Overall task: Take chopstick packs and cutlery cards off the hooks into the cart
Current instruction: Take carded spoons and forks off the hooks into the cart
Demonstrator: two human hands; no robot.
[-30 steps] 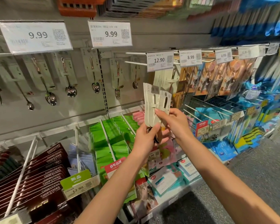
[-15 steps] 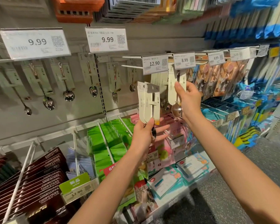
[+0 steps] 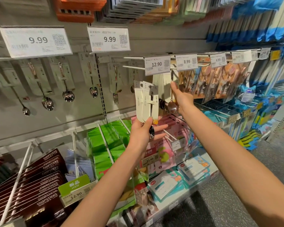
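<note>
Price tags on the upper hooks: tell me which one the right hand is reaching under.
The 12.90 tag. The right hand touches the cream spoon cards hanging just below it; the 8.99 tag sits farther right, the two 9.99 tags farther left.

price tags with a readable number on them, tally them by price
9.99: 2
12.90: 2
8.99: 1
4.99: 1
11.90: 1
Total: 7
</note>
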